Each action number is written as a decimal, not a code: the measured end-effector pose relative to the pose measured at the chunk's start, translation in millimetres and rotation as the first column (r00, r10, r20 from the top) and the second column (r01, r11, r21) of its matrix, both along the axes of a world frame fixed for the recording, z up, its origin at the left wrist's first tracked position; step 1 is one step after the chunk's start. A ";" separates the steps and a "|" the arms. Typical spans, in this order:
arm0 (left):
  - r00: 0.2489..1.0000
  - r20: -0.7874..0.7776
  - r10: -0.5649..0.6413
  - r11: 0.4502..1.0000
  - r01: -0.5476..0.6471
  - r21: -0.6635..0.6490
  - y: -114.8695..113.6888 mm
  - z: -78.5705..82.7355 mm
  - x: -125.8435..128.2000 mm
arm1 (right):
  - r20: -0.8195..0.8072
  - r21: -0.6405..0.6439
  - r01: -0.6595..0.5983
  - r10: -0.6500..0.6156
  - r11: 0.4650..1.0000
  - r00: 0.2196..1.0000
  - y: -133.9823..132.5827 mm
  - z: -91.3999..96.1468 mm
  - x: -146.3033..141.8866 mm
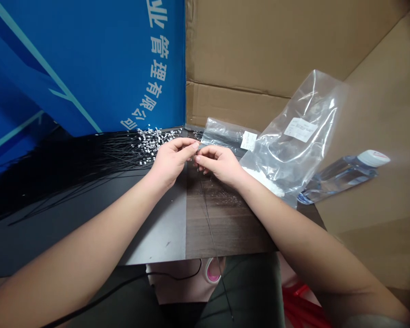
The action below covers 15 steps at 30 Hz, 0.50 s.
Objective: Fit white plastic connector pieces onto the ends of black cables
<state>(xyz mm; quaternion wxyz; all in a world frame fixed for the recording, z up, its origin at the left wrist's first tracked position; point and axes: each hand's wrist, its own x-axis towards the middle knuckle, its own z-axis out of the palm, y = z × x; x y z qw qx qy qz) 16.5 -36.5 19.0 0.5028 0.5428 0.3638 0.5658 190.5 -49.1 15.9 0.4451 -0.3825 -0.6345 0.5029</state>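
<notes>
My left hand [172, 164] and my right hand [220, 165] meet at the fingertips above the table's far side, both pinching a thin black wire [208, 218]. The pinched end is too small to make out. From there the wire runs down across the wood-grain tabletop [225, 223] and past its front edge. To the left of my left hand lies a large fan of similar black wires [89, 164], their ends fitted with tiny white connectors [153, 141].
Right of my hands lie a clear plastic bag with a white label [294, 136] and a smaller bag of black wires [225, 134]. A plastic water bottle [341, 177] lies beyond them. Cardboard [235, 45] and a blue printed banner [89, 59] stand behind the table.
</notes>
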 end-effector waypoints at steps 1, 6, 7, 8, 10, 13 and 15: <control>1.000 -0.003 -0.002 1.000 0.002 -0.004 0.5 0.3 -0.4 | 0.003 -0.007 -0.002 0.002 1.000 1.000 0.2 -0.3 0.2; 1.000 -0.014 0.001 1.000 -0.001 0.004 2.0 2.7 -2.6 | 0.010 -0.037 -0.027 0.027 0.999 1.000 1.0 -1.2 1.4; 1.000 -0.017 0.004 1.000 -0.004 0.006 1.9 3.2 -2.9 | 0.008 -0.041 -0.030 0.030 0.999 1.000 1.2 -1.4 1.7; 1.000 -0.022 0.008 1.000 -0.008 0.008 1.7 3.6 -2.9 | 0.004 -0.045 -0.028 0.029 0.999 1.000 1.4 -1.7 2.0; 0.999 -0.037 0.017 1.000 -0.016 0.010 0.9 4.1 -2.5 | -0.009 -0.048 -0.022 0.022 0.999 1.000 2.2 -2.7 2.3; 0.999 -0.044 0.013 1.000 -0.012 0.009 -1.2 3.3 -0.3 | -0.033 -0.035 -0.016 0.015 0.999 0.999 3.6 -4.9 2.2; 0.999 -0.039 -0.008 1.000 0.008 0.001 -2.1 1.4 1.6 | -0.035 -0.024 -0.015 0.014 1.000 0.999 4.6 -5.8 2.5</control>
